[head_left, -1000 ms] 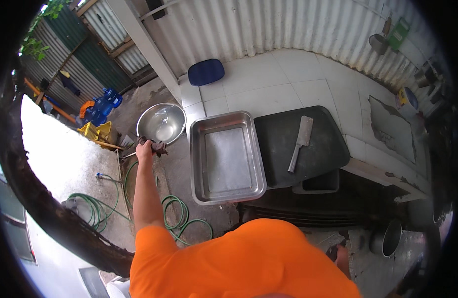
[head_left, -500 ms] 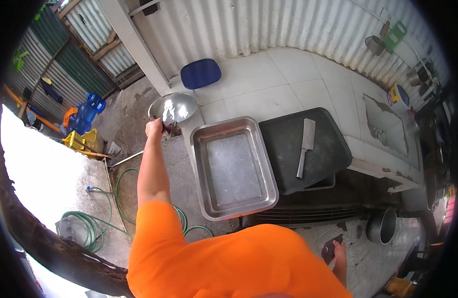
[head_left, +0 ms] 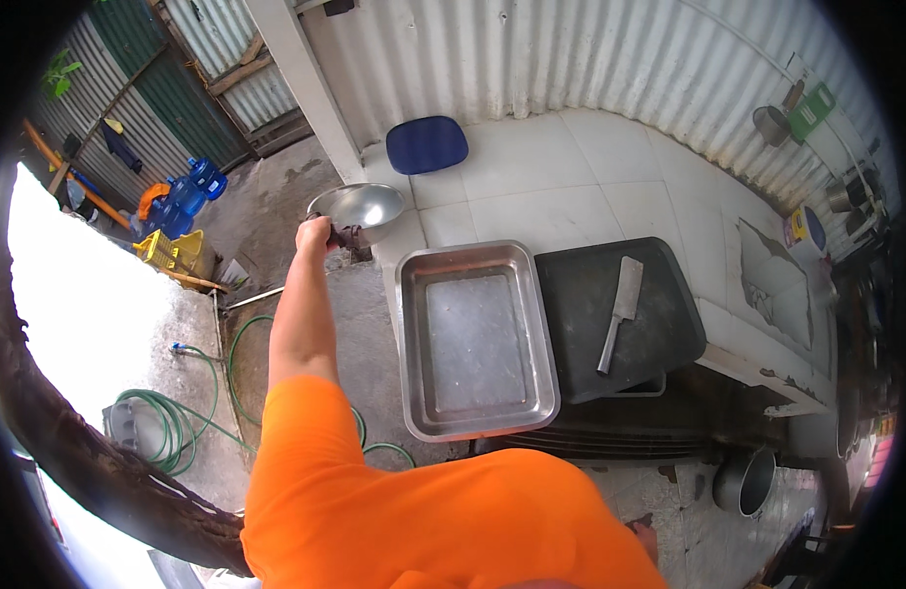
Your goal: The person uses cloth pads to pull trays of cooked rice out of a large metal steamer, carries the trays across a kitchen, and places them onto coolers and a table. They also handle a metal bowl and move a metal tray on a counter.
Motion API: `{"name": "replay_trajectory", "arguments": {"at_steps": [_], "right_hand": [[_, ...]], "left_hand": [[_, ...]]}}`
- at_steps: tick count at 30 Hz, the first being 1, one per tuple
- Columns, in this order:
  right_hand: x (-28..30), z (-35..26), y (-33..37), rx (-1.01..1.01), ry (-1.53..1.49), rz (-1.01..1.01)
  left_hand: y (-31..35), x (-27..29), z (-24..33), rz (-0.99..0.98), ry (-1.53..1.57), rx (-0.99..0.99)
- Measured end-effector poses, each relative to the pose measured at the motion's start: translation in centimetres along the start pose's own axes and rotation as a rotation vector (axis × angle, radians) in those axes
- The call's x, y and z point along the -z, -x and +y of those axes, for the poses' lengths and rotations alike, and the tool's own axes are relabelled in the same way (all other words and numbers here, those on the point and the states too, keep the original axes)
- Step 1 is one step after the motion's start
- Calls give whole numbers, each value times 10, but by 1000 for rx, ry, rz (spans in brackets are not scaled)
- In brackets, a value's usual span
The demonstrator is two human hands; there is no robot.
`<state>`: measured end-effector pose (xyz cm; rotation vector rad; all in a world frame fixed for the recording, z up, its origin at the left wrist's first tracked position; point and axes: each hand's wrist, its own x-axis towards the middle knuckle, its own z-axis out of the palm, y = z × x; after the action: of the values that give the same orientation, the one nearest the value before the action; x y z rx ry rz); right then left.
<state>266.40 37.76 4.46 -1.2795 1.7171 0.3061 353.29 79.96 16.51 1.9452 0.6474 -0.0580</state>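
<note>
My left hand (head_left: pixel 314 234) is closed at the near rim of a shiny metal bowl (head_left: pixel 373 204), with a dark cloth (head_left: pixel 347 237) bunched between fingers and rim. The bowl sits at the left end of the white tiled counter and partly overhangs its edge. Low on the right, my right hand (head_left: pixel 647 539) shows only in part beside my orange shirt. A bit of dark cloth (head_left: pixel 639 520) shows at it; its fingers are mostly hidden. A deep rectangular metal pan (head_left: pixel 478 339) lies in front of me, right of my left arm.
Right of the pan, a cleaver (head_left: pixel 622 309) rests on a dark tray (head_left: pixel 581 344). A blue lid-like piece (head_left: pixel 426 144) lies at the back of the tiled counter (head_left: pixel 532 208). A grey pot (head_left: pixel 745 482) stands low right. A green hose (head_left: pixel 168 427) coils on the left.
My view has shifted, so the counter and pan sit slightly farther right. My left hand stays at the bowl. My right hand and its cloth have dropped mostly out of sight behind my body.
</note>
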Motion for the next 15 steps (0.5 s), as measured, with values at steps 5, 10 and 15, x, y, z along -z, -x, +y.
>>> {"name": "replay_trajectory", "arguments": {"at_steps": [5,10,15], "right_hand": [[-9,-1,-27,-67,-267,84],[-9,-16,-28,34,-415,29],[-11,-47,-4,4,-168,218]], "left_hand": [[-50,-1,14,-25,-190,17],[-70,-13,18,7,-186,43],[-59,-19,8,73,-9,90]]}}
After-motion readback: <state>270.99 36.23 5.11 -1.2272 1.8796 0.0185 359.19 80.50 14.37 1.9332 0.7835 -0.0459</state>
